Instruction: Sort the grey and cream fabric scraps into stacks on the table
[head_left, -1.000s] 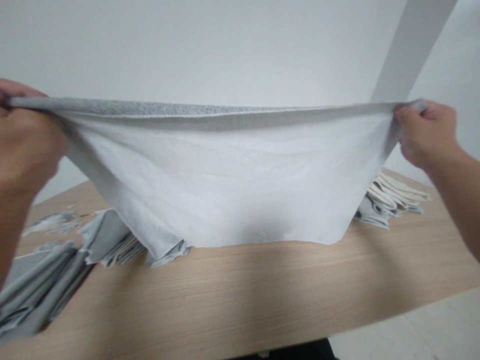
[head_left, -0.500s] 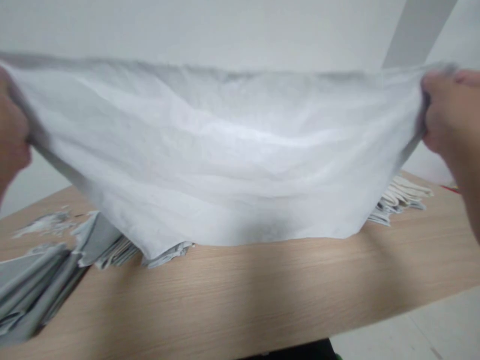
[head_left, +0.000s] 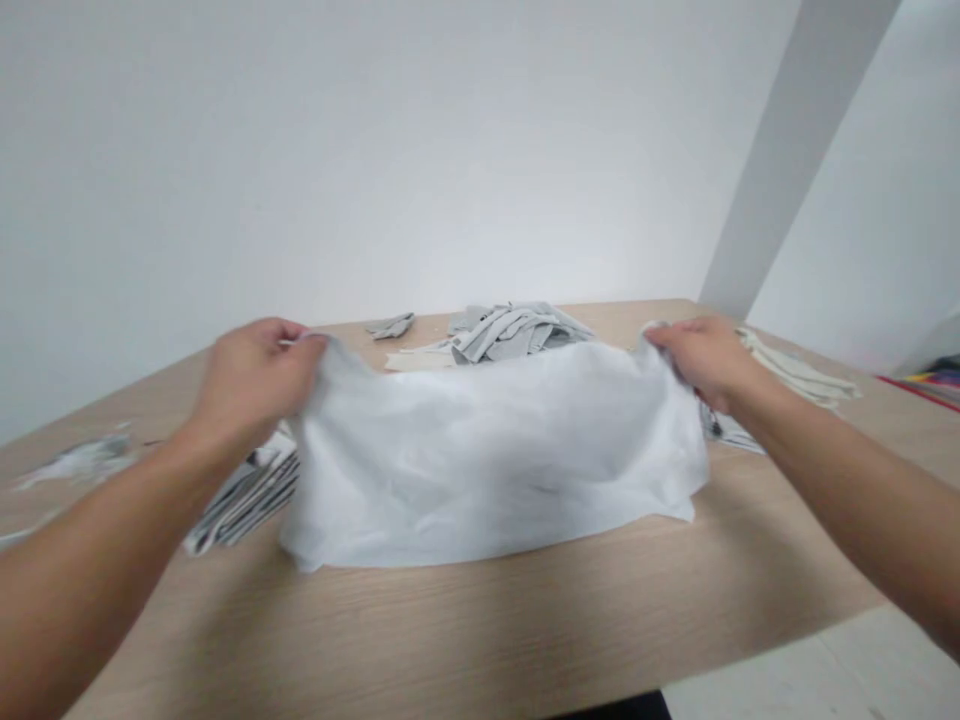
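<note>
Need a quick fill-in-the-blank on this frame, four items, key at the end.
1. The left hand grips the white cloth near its upper ____ corner, as pictured.
2. Counting the right hand, the cloth is held by ____ hands.
3. The grey heap lies on the table between the cloth and the ____.
4. The cream fabric lies nearer the ____ hand.

Missing words: left; two; wall; right.

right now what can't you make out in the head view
In the head view:
White cloth: far side faces away; surface detail blurred.
Gray fabric pile: lower front hidden behind the cloth.
Folded stack: right end hidden by the cloth.
Dark object: cut off by bottom edge.
Colored items: cut off by right edge.
</note>
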